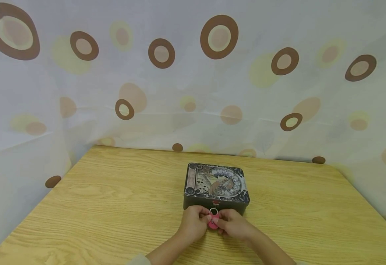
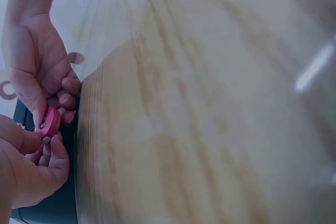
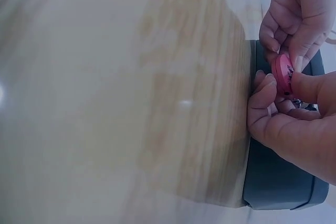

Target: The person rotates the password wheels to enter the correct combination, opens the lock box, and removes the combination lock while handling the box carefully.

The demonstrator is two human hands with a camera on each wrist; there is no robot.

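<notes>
A pink padlock (image 1: 213,223) with a silver shackle (image 1: 214,210) is at the front of a dark tin box (image 1: 217,184) with a picture on its lid. My left hand (image 1: 194,222) pinches the padlock body from the left, and my right hand (image 1: 235,224) pinches it from the right. Both thumbs lie on the padlock's face, where small dark markings show. Above the shackle, a red piece (image 1: 215,202) marks the box's latch. In the right wrist view the padlock (image 3: 283,73) is seen edge-on between the fingers. Whether the shackle is locked I cannot tell.
The box stands on a wood-grain table (image 1: 113,198), near its middle. Behind and at the sides hangs a pale curtain (image 1: 179,84) with brown, yellow and pink circles. The table's far edge meets this curtain.
</notes>
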